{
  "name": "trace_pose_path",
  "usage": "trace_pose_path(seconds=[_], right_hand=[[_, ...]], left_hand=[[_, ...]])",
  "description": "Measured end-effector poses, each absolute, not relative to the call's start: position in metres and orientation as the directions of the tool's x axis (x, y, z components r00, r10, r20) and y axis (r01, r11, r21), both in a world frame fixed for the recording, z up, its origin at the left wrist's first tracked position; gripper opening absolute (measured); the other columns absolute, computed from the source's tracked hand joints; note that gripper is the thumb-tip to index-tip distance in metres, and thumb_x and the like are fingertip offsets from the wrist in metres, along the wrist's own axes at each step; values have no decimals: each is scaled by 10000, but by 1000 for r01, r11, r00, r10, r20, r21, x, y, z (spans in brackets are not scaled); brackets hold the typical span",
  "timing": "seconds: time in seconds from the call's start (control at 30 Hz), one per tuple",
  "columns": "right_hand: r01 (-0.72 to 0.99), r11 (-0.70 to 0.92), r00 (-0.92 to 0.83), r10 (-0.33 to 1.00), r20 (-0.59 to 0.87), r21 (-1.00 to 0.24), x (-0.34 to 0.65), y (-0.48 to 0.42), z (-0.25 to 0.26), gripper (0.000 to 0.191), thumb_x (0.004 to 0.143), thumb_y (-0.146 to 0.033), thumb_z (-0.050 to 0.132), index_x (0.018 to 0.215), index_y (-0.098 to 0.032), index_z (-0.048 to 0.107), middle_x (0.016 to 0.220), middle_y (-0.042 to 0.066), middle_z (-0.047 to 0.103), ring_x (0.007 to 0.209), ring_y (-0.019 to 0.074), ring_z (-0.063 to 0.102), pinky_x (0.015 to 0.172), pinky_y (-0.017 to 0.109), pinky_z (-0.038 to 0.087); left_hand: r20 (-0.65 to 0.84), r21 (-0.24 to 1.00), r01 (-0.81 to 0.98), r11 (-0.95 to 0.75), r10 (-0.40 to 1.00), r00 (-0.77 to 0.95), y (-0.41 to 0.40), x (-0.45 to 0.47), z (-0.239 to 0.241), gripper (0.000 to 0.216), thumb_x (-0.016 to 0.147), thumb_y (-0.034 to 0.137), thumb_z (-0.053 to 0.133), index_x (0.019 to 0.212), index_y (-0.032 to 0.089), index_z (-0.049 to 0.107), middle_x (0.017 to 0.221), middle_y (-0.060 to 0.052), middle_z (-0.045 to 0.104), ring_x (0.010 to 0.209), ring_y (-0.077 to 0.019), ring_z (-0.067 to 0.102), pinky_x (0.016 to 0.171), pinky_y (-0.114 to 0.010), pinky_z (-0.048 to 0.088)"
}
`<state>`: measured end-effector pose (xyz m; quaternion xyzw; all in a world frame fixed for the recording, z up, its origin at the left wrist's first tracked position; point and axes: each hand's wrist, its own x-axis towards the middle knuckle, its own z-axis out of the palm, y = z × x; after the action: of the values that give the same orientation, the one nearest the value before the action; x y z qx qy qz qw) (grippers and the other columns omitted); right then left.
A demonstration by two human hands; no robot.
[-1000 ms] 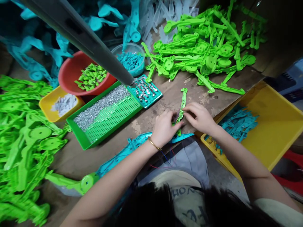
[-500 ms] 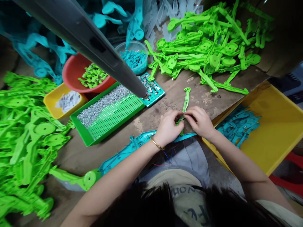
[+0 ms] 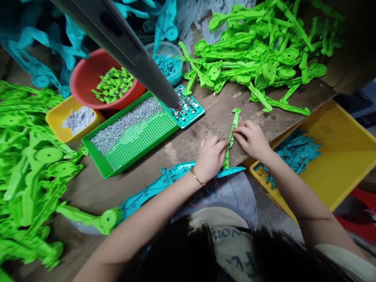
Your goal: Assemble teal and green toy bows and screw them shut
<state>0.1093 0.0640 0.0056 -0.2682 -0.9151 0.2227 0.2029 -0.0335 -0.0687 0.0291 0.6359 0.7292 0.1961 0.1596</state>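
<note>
A green strip (image 3: 235,117) lies on the table (image 3: 190,137) between the hands, pinched midway by the left hand's (image 3: 209,156) fingers; the right hand's (image 3: 253,140) fingers nearly meet at its edge, hold unclear. A teal shell (image 3: 176,172) runs under the left wrist, a perforated green tray (image 3: 143,137) beyond. Both hands angle inward.
</note>
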Motion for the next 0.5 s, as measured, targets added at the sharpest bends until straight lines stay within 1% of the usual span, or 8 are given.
trace_pose_path(seconds=[0.1, 0.23, 0.3, 0.4, 0.43, 0.5], right_hand=[[419, 760, -783, 580, 226, -497, 108, 65, 5, 161, 918, -313, 530, 951, -240, 670, 969, 64, 626, 958, 229, 588, 829, 388, 440], [415, 763, -785, 575, 229, -495, 110, 62, 10, 170, 913, -311, 539, 958, -235, 685, 974, 68, 644, 955, 238, 588, 834, 401, 436], [369, 743, -792, 565, 229, -558, 114, 58, 14, 174, 914, -285, 534, 976, -223, 685, 988, 71, 647, 956, 228, 599, 839, 393, 444], [258, 667, -806, 548, 224, -699, 119, 52, 18, 157, 900, -243, 550, 1000, -213, 667, 993, 60, 643, 937, 190, 617, 842, 357, 458], [234, 647, -809, 543, 223, -725, 120, 51, 18, 148, 893, -238, 561, 998, -214, 663, 989, 56, 643, 932, 183, 619, 841, 349, 459], [222, 639, -815, 536, 219, -737, 121, 50, 17, 134, 888, -240, 573, 986, -217, 661, 978, 50, 647, 932, 180, 619, 839, 346, 455]], left_hand=[[19, 490, 867, 92, 993, -116, -68, -34, 28, 260, 977, 260, 438, 1084, 232, 673, 955, -48, 644, 909, -187, 592, 791, -343, 356], [-8, 490, 864, 119, 991, -131, -63, -33, 31, 246, 973, 278, 447, 1031, 212, 677, 940, -53, 644, 909, -195, 594, 782, -336, 376], [-20, 508, 852, 130, 990, -139, -60, -32, 33, 236, 965, 264, 453, 1009, 199, 676, 930, -57, 642, 908, -197, 594, 785, -329, 394], [-42, 540, 828, 150, 988, -152, -56, -31, 37, 216, 946, 226, 466, 967, 175, 675, 906, -63, 642, 886, -198, 600, 791, -322, 421], [-50, 546, 823, 157, 987, -155, -55, -30, 38, 211, 939, 215, 470, 954, 168, 674, 898, -66, 644, 877, -199, 602, 789, -322, 427], [-66, 548, 818, 174, 984, -165, -54, -30, 39, 202, 930, 204, 474, 942, 159, 671, 892, -71, 650, 867, -204, 606, 783, -326, 435]])
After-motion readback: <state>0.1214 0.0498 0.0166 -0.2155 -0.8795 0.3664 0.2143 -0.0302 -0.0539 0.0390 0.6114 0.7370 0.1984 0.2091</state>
